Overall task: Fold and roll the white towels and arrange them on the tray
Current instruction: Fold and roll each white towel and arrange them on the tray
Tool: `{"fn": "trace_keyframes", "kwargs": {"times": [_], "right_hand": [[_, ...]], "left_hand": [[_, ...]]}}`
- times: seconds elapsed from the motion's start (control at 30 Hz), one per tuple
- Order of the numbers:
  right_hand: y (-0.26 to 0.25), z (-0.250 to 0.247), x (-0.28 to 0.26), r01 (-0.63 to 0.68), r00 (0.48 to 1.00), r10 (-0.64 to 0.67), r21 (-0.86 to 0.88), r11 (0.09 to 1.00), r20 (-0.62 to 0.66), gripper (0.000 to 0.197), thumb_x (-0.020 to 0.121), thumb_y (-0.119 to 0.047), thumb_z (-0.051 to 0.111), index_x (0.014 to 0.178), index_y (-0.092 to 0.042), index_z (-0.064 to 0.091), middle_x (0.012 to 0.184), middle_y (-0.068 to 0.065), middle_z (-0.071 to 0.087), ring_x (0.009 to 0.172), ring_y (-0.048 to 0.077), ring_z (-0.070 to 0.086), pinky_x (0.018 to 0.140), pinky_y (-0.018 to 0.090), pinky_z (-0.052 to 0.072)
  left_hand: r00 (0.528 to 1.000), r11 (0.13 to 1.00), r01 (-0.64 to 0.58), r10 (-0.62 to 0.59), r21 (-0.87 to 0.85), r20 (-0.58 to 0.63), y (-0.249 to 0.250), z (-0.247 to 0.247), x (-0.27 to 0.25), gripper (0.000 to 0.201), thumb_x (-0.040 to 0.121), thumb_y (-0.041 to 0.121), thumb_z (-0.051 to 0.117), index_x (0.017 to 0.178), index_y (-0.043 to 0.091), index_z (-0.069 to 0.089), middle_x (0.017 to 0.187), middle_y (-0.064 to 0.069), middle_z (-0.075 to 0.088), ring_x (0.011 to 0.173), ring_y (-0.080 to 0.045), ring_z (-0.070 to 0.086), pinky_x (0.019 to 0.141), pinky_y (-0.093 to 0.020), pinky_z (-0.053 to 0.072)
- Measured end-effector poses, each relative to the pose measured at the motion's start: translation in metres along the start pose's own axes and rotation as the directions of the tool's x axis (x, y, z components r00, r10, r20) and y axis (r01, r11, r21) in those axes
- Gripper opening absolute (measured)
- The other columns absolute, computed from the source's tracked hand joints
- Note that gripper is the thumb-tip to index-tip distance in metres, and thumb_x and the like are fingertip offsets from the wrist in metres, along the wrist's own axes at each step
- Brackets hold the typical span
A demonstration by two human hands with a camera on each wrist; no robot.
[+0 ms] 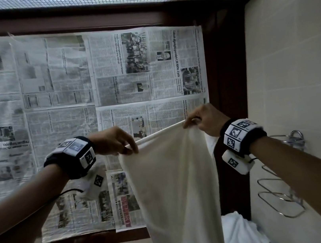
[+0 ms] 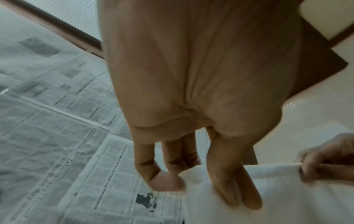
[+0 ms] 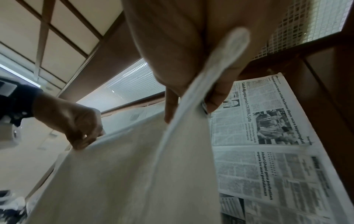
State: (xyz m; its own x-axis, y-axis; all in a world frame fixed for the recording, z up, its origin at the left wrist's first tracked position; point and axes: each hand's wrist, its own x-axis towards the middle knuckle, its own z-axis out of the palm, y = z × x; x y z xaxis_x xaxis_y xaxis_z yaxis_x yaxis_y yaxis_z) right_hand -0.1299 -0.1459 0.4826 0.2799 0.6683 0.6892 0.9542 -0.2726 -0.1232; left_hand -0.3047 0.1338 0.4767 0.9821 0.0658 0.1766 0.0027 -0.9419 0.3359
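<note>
From my head view I hold a white towel [image 1: 175,181] up before the newspaper-covered window [image 1: 91,85], my left hand [image 1: 114,141] and right hand [image 1: 205,120] each pinching a top corner, more towels [image 1: 240,232] heaped below. Only my left wrist view shows the thumb [image 2: 229,178] pressed flat over the cloth. Only my right wrist view shows the hem [image 3: 216,63] running up across my palm.

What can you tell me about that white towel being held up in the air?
The white towel is plain, cream-white, soft-looking cloth with a thicker hemmed edge. It hangs lengthwise in loose vertical folds, in front of a newspaper-covered window. Its top edge is stretched between two hands: the left hand pinches one end, the right hand pinches the other, held slightly higher. Its lower end runs out of view, so I cannot tell whether it touches the counter.
</note>
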Motion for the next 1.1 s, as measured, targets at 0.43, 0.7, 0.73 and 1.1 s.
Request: {"fn": "trace_keyframes", "kwargs": {"times": [0.43,0.7,0.73,1.1], "right_hand": [[0.000,-0.022,-0.011,-0.126,0.921,0.237,-0.337,0.933,0.310,0.022,0.092,-0.011,0.060,0.086,-0.031,0.065,0.091,-0.004,0.061,0.078,0.013,0.060,0.069,0.033,0.054],[-0.041,-0.005,0.013,-0.285,0.911,0.329,-0.194,0.939,0.251,0.012,0.090,-0.018,0.067,0.095,-0.013,0.077,0.080,-0.002,0.071,0.061,0.011,0.062,0.062,0.025,0.053],[-0.045,-0.003,0.014,-0.288,0.910,0.317,-0.143,0.947,0.268,0.013,0.092,-0.018,0.065,0.095,-0.013,0.077,0.076,-0.003,0.070,0.058,0.011,0.061,0.059,0.024,0.051],[-0.058,0.000,0.007,-0.322,0.870,0.247,0.112,0.940,0.427,0.023,0.096,-0.008,0.058,0.117,-0.010,0.068,0.087,0.002,0.071,0.071,0.005,0.066,0.073,0.025,0.056]], "left_hand": [[0.911,0.969,0.071,0.034,0.237,-0.411,0.037,-0.005,-0.002,0.023,0.087,0.009,0.065,0.085,0.027,0.079,0.084,0.004,0.065,0.079,-0.013,0.056,0.075,-0.025,0.044],[0.938,0.997,0.069,-0.075,-0.032,-0.337,0.081,0.008,0.009,0.024,0.086,0.002,0.062,0.084,0.018,0.079,0.069,0.000,0.071,0.054,-0.003,0.062,0.055,-0.015,0.049],[0.949,0.995,0.049,-0.074,-0.090,-0.305,0.086,0.011,0.010,0.026,0.086,-0.001,0.061,0.084,0.017,0.079,0.074,-0.002,0.073,0.058,-0.004,0.065,0.058,-0.016,0.052],[0.994,0.977,-0.001,-0.023,-0.215,-0.108,0.108,0.031,-0.001,0.046,0.070,0.053,0.081,0.096,0.015,0.078,0.087,0.001,0.077,0.080,-0.009,0.073,0.073,-0.024,0.059]]}}
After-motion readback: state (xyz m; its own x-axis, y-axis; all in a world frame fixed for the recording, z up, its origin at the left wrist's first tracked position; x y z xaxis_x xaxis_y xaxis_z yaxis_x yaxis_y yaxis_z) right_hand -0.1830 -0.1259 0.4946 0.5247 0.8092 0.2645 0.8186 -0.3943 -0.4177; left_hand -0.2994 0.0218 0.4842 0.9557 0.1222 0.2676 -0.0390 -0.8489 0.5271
